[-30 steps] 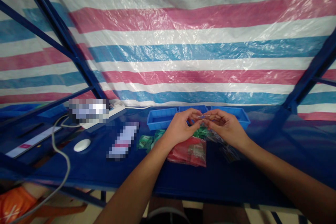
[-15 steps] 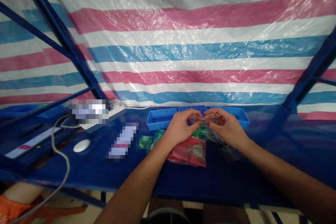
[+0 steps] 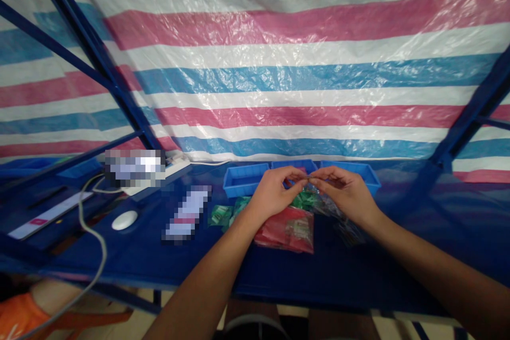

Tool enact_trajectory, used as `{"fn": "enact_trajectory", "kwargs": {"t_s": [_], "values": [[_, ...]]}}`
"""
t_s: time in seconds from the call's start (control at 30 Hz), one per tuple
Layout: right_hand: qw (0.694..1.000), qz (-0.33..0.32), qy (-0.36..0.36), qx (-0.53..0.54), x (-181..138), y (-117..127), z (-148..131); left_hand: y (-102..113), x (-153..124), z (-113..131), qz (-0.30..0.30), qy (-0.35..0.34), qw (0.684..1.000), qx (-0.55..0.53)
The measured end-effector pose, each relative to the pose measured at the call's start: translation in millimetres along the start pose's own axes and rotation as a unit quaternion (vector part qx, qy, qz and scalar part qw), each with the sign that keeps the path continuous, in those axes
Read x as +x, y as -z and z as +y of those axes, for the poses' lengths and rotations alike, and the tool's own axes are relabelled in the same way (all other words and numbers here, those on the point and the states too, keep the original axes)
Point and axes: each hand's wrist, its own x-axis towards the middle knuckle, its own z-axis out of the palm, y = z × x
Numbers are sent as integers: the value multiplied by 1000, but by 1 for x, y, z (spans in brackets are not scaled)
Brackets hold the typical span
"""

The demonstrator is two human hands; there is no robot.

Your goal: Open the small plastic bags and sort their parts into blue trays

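My left hand (image 3: 274, 191) and my right hand (image 3: 345, 191) meet fingertip to fingertip above the blue table (image 3: 279, 271), both pinched on a tiny part (image 3: 309, 177) too small to name. Just below them lies a red plastic bag (image 3: 289, 228) of small pieces, with green packets (image 3: 225, 212) to its left and under my hands. Behind my hands stand three blue trays (image 3: 243, 178) in a row.
A white mouse (image 3: 124, 220) with a grey cable lies at the left, beside a white keyboard-like strip (image 3: 48, 215). A striped pink, white and blue tarp (image 3: 279, 64) hangs behind the table. Blue metal frame bars (image 3: 99, 53) cross at left and right.
My hands have stayed together at the same spot; only the fingers shifted slightly on the tiny part. An orange object at the lower left has moved a little.
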Motion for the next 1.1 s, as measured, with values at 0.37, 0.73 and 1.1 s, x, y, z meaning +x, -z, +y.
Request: {"fn": "enact_trajectory", "kwargs": {"t_s": [0.37, 0.73, 1.1], "values": [[998, 46, 17, -38, 3, 4, 1, -1, 0, -3, 46, 15, 999, 7], [948, -49, 210, -233, -4, -1, -10, -4, 1, -9, -3, 86, 987, -137], [999, -31, -7, 40, 0, -4, -1, -9, 1, -10, 5, 81, 971, -224]]}}
